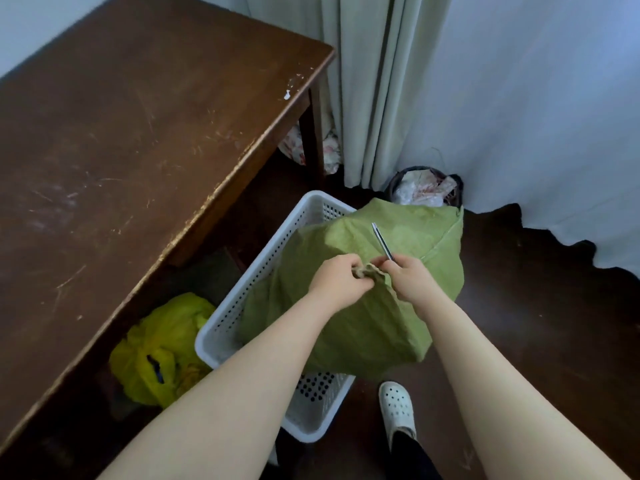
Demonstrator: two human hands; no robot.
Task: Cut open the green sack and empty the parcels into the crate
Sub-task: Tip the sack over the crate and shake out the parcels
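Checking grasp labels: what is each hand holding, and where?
Left hand pinches the green sack at its bunched neck. Right hand holds scissors by the handles, also touching the neck.

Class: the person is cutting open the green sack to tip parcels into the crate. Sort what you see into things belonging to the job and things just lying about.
Part of the job:
green sack
white crate
scissors
left hand, pinching the sack's tied neck
right hand, holding the scissors

Just lying about:
wooden table
yellow bag
waste bin
curtain
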